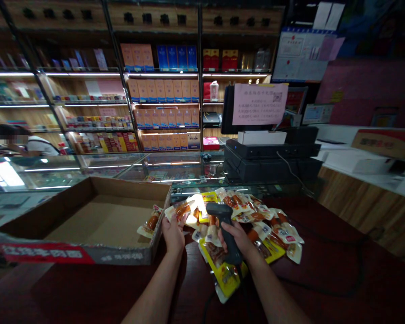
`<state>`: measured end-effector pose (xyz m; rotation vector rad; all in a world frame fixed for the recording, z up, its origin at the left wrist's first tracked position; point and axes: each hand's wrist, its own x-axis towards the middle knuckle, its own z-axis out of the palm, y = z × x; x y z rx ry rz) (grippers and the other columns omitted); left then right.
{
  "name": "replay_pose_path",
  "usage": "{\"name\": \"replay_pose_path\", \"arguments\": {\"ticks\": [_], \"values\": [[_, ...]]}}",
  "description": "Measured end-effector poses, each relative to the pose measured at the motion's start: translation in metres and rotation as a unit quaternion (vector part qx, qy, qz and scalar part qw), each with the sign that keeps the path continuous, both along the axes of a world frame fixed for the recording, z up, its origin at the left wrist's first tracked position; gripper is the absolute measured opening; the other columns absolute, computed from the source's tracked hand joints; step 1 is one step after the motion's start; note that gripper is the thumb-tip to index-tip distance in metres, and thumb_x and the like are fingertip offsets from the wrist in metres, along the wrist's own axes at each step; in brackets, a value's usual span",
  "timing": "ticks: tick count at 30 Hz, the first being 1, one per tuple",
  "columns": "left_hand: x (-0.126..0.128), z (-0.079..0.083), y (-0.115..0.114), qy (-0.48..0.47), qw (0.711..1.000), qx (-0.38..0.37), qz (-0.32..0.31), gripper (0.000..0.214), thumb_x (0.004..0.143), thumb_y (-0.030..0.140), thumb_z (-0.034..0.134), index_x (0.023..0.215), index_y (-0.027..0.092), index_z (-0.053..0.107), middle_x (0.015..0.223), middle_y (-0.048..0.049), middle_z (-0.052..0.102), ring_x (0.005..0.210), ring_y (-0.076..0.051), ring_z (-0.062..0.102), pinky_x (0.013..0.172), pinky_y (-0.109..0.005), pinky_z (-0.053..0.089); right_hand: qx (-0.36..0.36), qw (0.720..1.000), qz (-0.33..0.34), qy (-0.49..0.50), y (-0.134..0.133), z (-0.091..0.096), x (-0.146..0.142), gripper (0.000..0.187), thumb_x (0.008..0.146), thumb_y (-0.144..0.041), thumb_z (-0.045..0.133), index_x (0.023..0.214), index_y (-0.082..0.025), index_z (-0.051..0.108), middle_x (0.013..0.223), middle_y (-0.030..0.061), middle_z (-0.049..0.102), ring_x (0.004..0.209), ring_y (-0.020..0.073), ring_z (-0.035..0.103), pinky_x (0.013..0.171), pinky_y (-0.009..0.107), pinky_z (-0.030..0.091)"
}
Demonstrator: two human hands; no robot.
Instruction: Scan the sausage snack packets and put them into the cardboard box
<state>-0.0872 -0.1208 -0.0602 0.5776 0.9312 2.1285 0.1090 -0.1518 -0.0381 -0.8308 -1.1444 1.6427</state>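
My right hand [236,236] is wrapped round the handle of a black barcode scanner [219,209], whose head points left. Its bright light falls on a clear and white vacuum-sealed snack pack [182,208] with brown food inside. That pack is held in my left hand [174,231], beside the right wall of a cardboard box [121,254]. One similar pack [152,221] lies inside the box at its right end. Under and behind the scanner spreads a pile of sealed packs [256,207], among them yellow ones [227,276].
A dark red table [317,279] carries it all, with a black cable [324,292] along its right side. Behind are a glass counter [175,162], a monitor with a pink notice [259,103], and a black cash drawer [273,162]. Lit shelves hold boxes. A person [37,145] is at far left.
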Motion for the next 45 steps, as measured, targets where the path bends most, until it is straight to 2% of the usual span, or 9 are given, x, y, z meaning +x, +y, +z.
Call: {"name": "replay_pose_path", "arguments": {"ticks": [5, 11, 17, 23, 31, 34, 37, 41, 45], "values": [[0.001, 0.003, -0.001, 0.004, 1.000, 0.004, -0.001, 0.019, 0.073, 0.028, 0.060, 0.088, 0.021, 0.050, 0.097, -0.0030, 0.063, 0.092, -0.018, 0.064, 0.081, -0.041, 0.054, 0.009, 1.000, 0.013, 0.004, -0.001, 0.000, 0.001, 0.037, 0.067, -0.049, 0.067, 0.075, -0.016, 0.053, 0.048, -0.0030, 0.058, 0.033, 0.0093, 0.047, 0.032, 0.021, 0.038], [0.008, 0.005, -0.008, -0.026, 0.999, 0.009, -0.027, 0.022, 0.069, 0.030, 0.063, 0.073, 0.018, 0.046, 0.082, 0.0001, 0.062, 0.082, -0.015, 0.063, 0.079, -0.041, 0.054, 0.008, 1.000, 0.021, 0.017, -0.001, -0.002, 0.000, 0.042, 0.068, -0.049, 0.067, 0.090, -0.016, 0.055, 0.050, -0.0026, 0.059, 0.033, 0.0102, 0.048, 0.032, 0.021, 0.040], [0.015, 0.042, -0.024, -0.048, 0.997, 0.047, -0.048, 0.022, 0.067, 0.028, 0.064, 0.074, 0.018, 0.046, 0.083, 0.0000, 0.061, 0.085, -0.015, 0.062, 0.082, -0.042, 0.052, 0.001, 0.999, 0.011, 0.046, -0.001, 0.007, -0.005, 0.038, 0.067, -0.050, 0.068, 0.075, -0.016, 0.054, 0.049, -0.0015, 0.058, 0.033, 0.0090, 0.047, 0.032, 0.020, 0.041], [-0.033, 0.087, -0.030, -0.052, 0.994, 0.087, 0.047, 0.015, 0.074, 0.024, 0.055, 0.078, 0.020, 0.041, 0.093, -0.0029, 0.059, 0.093, -0.018, 0.060, 0.081, -0.045, 0.052, 0.017, 0.997, 0.050, 0.060, -0.008, 0.040, -0.028, 0.036, 0.068, -0.049, 0.067, 0.076, -0.017, 0.053, 0.050, -0.0025, 0.059, 0.034, 0.0088, 0.047, 0.031, 0.020, 0.040], [-0.105, 0.092, -0.033, -0.061, 0.971, -0.100, 0.209, 0.022, 0.067, 0.014, 0.051, 0.086, 0.021, 0.043, 0.085, 0.0003, 0.052, 0.079, -0.016, 0.058, 0.067, -0.038, 0.051, 0.023, 0.994, 0.103, 0.010, -0.010, 0.065, -0.088, 0.039, 0.067, -0.049, 0.066, 0.084, -0.016, 0.054, 0.049, -0.0032, 0.060, 0.033, 0.0099, 0.050, 0.032, 0.020, 0.040], [-0.117, 0.090, -0.030, -0.037, 0.963, -0.123, 0.236, 0.032, 0.064, 0.008, 0.050, 0.093, 0.020, 0.045, 0.087, -0.0009, 0.053, 0.085, -0.017, 0.059, 0.076, -0.036, 0.050, 0.027, 0.991, 0.130, 0.010, -0.013, 0.069, -0.108, 0.043, 0.067, -0.049, 0.066, 0.091, -0.016, 0.054, 0.048, -0.0034, 0.060, 0.034, 0.0103, 0.050, 0.033, 0.020, 0.041], [-0.125, 0.090, -0.032, 0.040, 0.949, -0.121, 0.289, 0.046, 0.066, 0.004, 0.048, 0.110, 0.018, 0.043, 0.115, -0.0091, 0.051, 0.114, -0.019, 0.050, 0.100, -0.036, 0.038, 0.020, 0.989, 0.149, 0.013, -0.016, 0.069, -0.121, 0.047, 0.065, -0.050, 0.067, 0.092, -0.015, 0.053, 0.047, -0.0029, 0.060, 0.034, 0.0110, 0.050, 0.033, 0.021, 0.042], [-0.114, 0.094, -0.046, 0.203, 0.915, -0.039, 0.345, 0.054, 0.073, 0.009, 0.050, 0.125, 0.016, 0.039, 0.138, -0.0121, 0.038, 0.133, -0.019, 0.031, 0.112, -0.034, 0.020, 0.007, 0.989, 0.149, 0.026, -0.018, 0.064, -0.124, 0.047, 0.064, -0.050, 0.068, 0.092, -0.016, 0.053, 0.047, -0.0032, 0.060, 0.034, 0.0112, 0.050, 0.032, 0.021, 0.042], [-0.073, 0.086, -0.055, 0.307, 0.926, 0.018, 0.217, 0.033, 0.079, 0.022, 0.050, 0.111, 0.018, 0.053, 0.121, -0.0090, 0.055, 0.116, -0.019, 0.050, 0.102, -0.034, 0.035, -0.006, 0.995, 0.084, 0.056, -0.013, 0.058, -0.100, 0.035, 0.069, -0.046, 0.067, 0.084, -0.016, 0.054, 0.050, -0.0019, 0.061, 0.036, 0.0106, 0.051, 0.034, 0.021, 0.043]]}}
